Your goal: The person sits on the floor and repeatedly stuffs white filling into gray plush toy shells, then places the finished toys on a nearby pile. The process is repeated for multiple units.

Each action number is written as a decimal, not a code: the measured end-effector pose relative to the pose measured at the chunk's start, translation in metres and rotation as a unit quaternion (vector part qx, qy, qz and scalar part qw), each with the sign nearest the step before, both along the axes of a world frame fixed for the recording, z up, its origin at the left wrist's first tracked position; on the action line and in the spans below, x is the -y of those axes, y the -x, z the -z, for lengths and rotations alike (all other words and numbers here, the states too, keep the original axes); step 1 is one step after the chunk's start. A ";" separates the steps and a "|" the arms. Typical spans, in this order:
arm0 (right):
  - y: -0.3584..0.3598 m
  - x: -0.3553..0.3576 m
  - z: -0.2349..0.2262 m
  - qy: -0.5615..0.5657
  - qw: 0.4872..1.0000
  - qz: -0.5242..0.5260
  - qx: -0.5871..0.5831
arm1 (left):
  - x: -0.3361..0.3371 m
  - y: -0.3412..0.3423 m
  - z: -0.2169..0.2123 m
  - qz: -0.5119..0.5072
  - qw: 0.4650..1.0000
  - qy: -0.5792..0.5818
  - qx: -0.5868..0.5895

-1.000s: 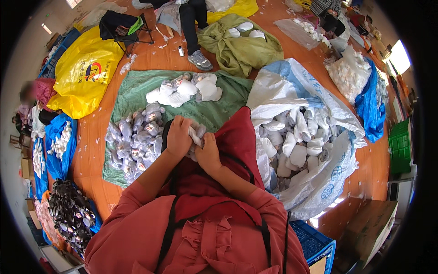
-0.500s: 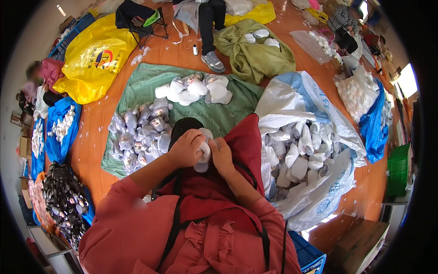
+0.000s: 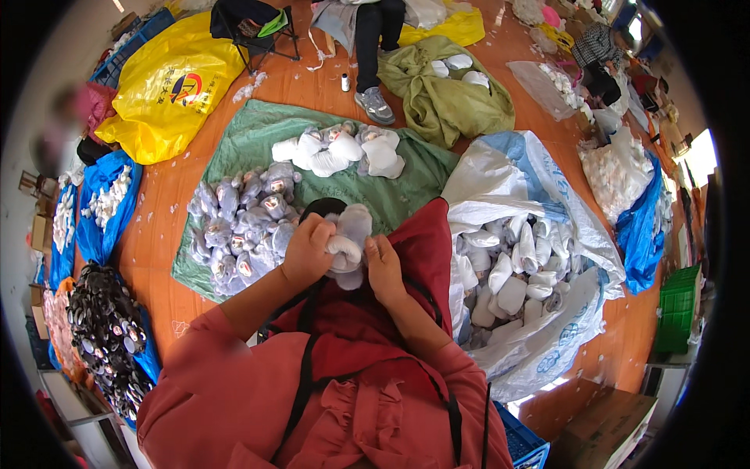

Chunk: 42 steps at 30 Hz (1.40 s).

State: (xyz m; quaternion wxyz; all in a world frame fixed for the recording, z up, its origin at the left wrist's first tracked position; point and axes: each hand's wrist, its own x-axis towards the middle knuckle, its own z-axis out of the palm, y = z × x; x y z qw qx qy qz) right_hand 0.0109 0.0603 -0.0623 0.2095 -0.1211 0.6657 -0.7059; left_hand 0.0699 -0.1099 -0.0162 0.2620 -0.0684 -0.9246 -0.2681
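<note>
Over my lap, a grey-and-white plush toy piece (image 3: 353,227) is between my hands, with a rolled white part at its middle. My left hand (image 3: 309,248) is closed around its left side. The thumb and fingers of my right hand (image 3: 383,268) press at its right edge. Finished-looking grey plush toys (image 3: 242,223) lie heaped on a green sheet (image 3: 422,160) beyond my left arm. White-backed plush pieces (image 3: 336,152) form a row farther up that sheet. A white woven sack (image 3: 488,191), lying open to my right, holds many white and grey plush pieces (image 3: 512,289).
A yellow sack (image 3: 160,102) and a folding chair (image 3: 258,35) are at the far left. Another person's shoe (image 3: 375,105) rests by the green sheet's far edge. Dark plush items (image 3: 109,336) lie at left. A blue crate (image 3: 519,438) and a cardboard box (image 3: 605,430) stand near right.
The plush piece has come up and shows more of its grey side. My left hand now grips its left side, and my right hand has shifted slightly down. The whole view has shifted a little.
</note>
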 end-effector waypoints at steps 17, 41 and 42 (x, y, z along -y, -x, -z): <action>-0.027 -0.019 -0.005 0.184 0.965 -0.174 0.071 | 0.006 0.008 -0.027 0.146 0.987 -0.063 -0.030; -0.003 -0.030 -0.045 0.053 0.985 -0.077 -0.145 | 0.012 -0.002 -0.016 0.102 0.967 0.165 -0.168; -0.003 -0.031 -0.047 0.045 0.984 -0.090 -0.144 | 0.011 -0.002 -0.015 0.108 0.966 0.163 -0.167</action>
